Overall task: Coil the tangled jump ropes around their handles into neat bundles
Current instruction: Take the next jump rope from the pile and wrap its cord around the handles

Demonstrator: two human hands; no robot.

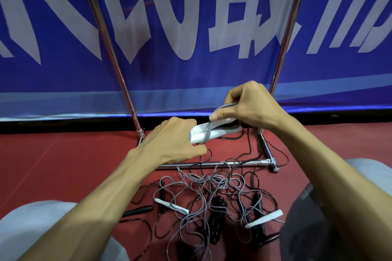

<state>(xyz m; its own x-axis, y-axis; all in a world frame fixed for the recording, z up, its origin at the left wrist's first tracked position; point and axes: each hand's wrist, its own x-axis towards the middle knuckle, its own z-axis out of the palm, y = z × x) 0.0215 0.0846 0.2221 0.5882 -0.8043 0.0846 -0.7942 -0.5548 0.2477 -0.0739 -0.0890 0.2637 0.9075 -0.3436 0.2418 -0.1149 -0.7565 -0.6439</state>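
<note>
left hand (169, 142) grips paired white handles (203, 133), right hand (244, 106) pinches grey cord (224, 106) mid-wrap. first bundle barely started, big tangle (212, 188) on floor (63, 154) untouched.

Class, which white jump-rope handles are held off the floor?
The paired white handles gripped in the left hand, grey cord looped around them; the other white handles lie singly on the floor.
</note>
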